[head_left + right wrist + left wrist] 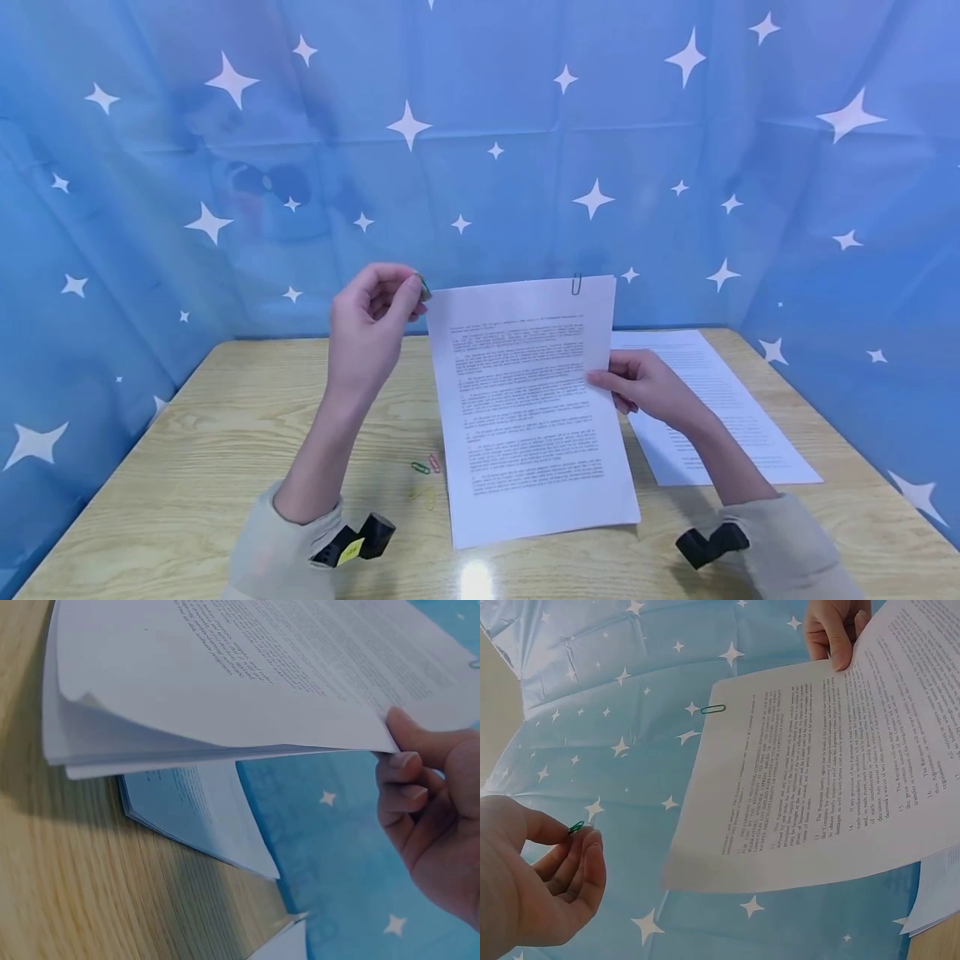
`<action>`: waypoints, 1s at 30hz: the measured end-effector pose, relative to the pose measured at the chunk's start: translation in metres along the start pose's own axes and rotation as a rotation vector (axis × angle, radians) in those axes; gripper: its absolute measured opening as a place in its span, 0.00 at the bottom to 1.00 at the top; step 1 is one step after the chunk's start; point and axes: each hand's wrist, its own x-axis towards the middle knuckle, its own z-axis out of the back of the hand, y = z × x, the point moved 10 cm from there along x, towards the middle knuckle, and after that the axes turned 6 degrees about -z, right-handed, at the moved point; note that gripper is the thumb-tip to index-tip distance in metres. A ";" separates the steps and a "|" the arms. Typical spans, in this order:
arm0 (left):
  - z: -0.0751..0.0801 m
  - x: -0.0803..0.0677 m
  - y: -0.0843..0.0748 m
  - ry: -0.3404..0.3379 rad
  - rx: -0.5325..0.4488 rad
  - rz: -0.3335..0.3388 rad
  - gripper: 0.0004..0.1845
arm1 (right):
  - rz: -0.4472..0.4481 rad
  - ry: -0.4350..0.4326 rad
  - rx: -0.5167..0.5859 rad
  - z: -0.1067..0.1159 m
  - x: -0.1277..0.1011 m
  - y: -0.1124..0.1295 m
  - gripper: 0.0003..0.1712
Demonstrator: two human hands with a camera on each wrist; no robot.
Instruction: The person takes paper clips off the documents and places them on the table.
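Note:
A bundle of printed sheets [525, 408] stands raised above the table, facing me. My right hand [651, 388] pinches its right edge, thumb in front and fingers behind. A green paper clip [576, 285] sits on the top edge near the right corner. My left hand [372, 321] is level with the top left corner and pinches another green paper clip [576, 826] between thumb and fingertips. In the left wrist view that clip is apart from the paper. Loose at the lower corners, the sheets [135, 735] fan slightly open in the right wrist view.
On the wooden table [247, 417], a green clip [421, 468], a pink clip [434, 463] and yellow clips [430, 499] lie left of the raised sheets. Another printed stack [727, 425] lies flat at the right. A blue starred curtain [480, 175] hangs behind the table.

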 end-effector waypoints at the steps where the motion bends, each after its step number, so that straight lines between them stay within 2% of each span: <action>1: 0.000 -0.001 0.001 0.009 0.009 0.013 0.05 | 0.000 -0.002 0.000 0.001 0.000 -0.001 0.12; 9: -0.003 -0.009 0.024 0.113 0.107 0.100 0.06 | -0.022 -0.026 0.005 0.005 -0.001 -0.005 0.14; 17: 0.002 -0.022 0.042 0.194 0.203 0.143 0.06 | -0.022 -0.045 0.000 0.008 -0.002 -0.008 0.13; 30: 0.009 -0.051 0.078 0.332 0.335 0.252 0.05 | -0.011 -0.059 -0.016 0.010 0.000 -0.008 0.13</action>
